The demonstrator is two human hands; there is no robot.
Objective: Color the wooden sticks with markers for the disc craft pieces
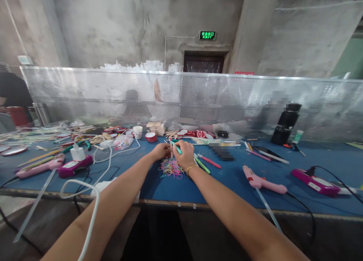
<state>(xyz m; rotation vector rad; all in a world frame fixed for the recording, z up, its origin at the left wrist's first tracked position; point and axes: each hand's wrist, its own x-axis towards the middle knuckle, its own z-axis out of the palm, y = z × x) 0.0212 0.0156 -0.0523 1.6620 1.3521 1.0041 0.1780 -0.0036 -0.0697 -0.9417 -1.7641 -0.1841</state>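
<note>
My left hand (162,151) is closed on a narrow wooden stick (171,148), held upright above the blue table. Beside it, my right hand (185,154) grips a teal marker (178,149), its tip end close to the stick; whether the two touch is too small to tell. Just below both hands lies a loose heap of small coloured bands or clips (171,169). To the right of my right hand rest a green marker (202,165) and a pink marker (211,162).
Pink glue guns (256,181) lie at both sides, near purple power strips (74,166). A white cable (109,155) loops across the left. Along the back stand a paper cup (137,132), stacked wooden pieces (155,128) and a black bottle (285,125), before a perforated metal screen (198,98).
</note>
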